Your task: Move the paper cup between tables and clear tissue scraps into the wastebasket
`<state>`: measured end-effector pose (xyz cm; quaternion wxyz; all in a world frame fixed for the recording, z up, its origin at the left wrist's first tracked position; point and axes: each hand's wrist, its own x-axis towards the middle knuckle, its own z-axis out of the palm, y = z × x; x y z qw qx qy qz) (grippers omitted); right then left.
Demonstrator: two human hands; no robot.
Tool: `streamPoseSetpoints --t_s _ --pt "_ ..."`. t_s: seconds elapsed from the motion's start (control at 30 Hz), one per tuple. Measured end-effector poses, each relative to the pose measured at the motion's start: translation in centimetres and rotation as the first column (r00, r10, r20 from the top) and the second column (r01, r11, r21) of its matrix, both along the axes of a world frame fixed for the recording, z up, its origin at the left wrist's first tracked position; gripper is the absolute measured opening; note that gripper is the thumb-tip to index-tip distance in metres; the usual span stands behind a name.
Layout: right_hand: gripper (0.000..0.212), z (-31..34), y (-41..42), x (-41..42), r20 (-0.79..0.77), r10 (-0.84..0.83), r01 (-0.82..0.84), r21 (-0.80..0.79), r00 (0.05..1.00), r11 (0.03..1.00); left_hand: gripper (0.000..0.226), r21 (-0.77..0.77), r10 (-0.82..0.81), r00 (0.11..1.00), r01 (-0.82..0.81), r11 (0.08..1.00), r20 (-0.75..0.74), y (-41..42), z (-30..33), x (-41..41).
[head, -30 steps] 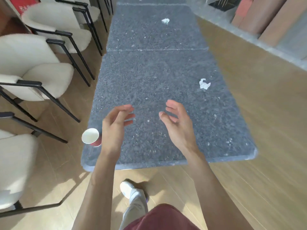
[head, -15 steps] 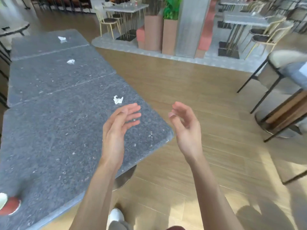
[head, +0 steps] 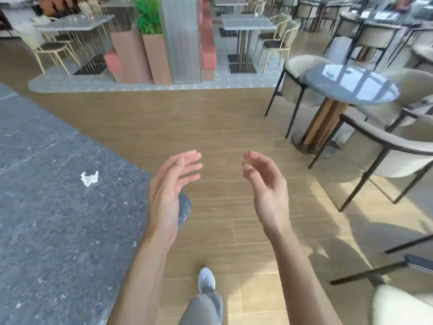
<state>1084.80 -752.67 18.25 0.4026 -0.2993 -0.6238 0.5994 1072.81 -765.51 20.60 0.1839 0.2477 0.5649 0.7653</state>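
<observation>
While the paper cup stood at the near left edge of the long grey table (head: 58, 231) half a second ago, we no longer see it anywhere, and cannot tell where it now is. Our view has swung to the right: the table has slid to the left side, and only its rounded corner shows, just beside our left hand (head: 167, 198). The two farther scraps on the table have gone out of sight, and one tissue scrap (head: 89, 178) remains. It is a small crumpled white piece with ragged edges, lying flat on the speckled stone, near the table's right edge and apart from our left hand.

Both hands hang in the air as before, palms turned toward each other. Our left hand has its fingers nearly straight and grasps nothing. Our right hand (head: 267, 191) has its fingers loosely bent and is likewise empty, over the wooden floor (head: 222, 127).

A round glass-topped table (head: 349, 84) with pale chairs (head: 384, 151) has come into fuller view at the right, and one white shoe (head: 206, 280) steps forward below.
</observation>
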Motion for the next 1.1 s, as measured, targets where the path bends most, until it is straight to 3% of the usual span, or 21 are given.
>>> streamPoseSetpoints --t_s 0.13,0.33,0.67,0.9,1.1 --pt "0.043 -0.3 3.1 -1.9 0.034 -0.036 0.035 0.017 0.999 0.999 0.037 0.011 -0.045 0.999 0.045 0.999 0.023 4.0 -0.5 -2.4" --pt "0.037 0.2 9.7 -8.7 0.051 -0.070 0.068 0.044 0.996 0.997 0.035 0.013 -0.079 0.996 0.078 0.997 0.028 10.2 -0.8 -10.1" --pt "0.037 3.9 21.6 -19.4 -0.076 -0.122 0.123 0.012 0.990 0.992 0.033 0.057 -0.082 0.996 0.084 0.995 -0.025 21.4 2.0 -23.0" --pt "0.031 2.9 31.4 -22.4 -0.083 -0.202 0.203 0.003 0.976 0.979 0.032 0.030 -0.153 0.988 0.152 0.988 0.006 32.9 1.3 -26.8" --pt "0.032 3.3 44.9 -26.3 -0.119 -0.231 0.236 0.030 0.966 0.971 0.031 0.042 -0.190 0.981 0.191 0.981 -0.037 47.2 1.4 -30.6"
